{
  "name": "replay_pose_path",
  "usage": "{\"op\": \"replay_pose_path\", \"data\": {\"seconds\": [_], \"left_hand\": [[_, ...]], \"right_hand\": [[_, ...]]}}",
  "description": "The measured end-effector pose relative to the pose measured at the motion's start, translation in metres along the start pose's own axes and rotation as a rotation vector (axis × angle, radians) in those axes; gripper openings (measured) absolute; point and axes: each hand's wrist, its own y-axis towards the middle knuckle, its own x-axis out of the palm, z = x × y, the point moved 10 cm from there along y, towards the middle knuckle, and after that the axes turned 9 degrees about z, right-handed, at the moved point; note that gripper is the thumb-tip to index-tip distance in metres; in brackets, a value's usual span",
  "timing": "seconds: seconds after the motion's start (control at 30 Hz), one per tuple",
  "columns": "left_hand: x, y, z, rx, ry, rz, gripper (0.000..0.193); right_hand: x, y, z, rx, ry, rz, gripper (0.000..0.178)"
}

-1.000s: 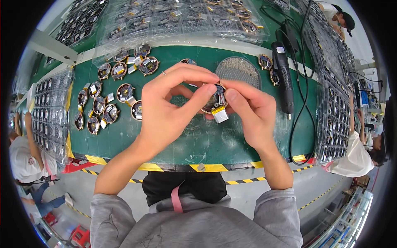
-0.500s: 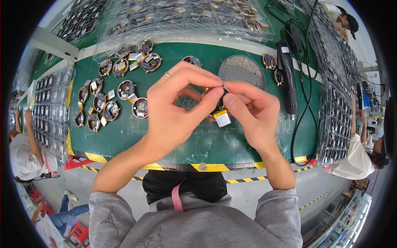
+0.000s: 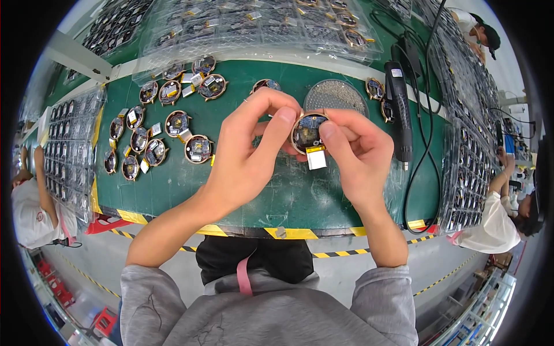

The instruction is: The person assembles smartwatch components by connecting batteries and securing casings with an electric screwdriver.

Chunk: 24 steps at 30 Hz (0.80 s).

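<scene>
Here, hands [image 3: 245, 155] [image 3: 363, 161] grip a watch case [image 3: 306, 135] over a green bench [image 3: 320, 202]; floor [image 3: 340, 274] is grey.

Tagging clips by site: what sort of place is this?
Likely an electronics assembly workshop: round watch-like cases with exposed circuitry on a green bench, a black power screwdriver, and clear trays of similar units.

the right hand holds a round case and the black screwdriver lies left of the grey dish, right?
Not quite: the head view shows the black screwdriver lying right of the grey dish, not left. The right hand does hold a round case.
</scene>
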Motion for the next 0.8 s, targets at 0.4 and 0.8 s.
{"op": "replay_pose_path", "data": {"seconds": [0.4,0.8], "left_hand": [[-0.003,0.000,0.007,0.165,0.180,0.073,0.006],[-0.004,-0.004,0.007,0.178,0.290,0.047,0.011]], "right_hand": [[-0.006,-0.001,0.006,0.049,-0.157,0.033,0.019],[-0.002,0.002,0.012,0.067,-0.221,0.052,0.017]]}}
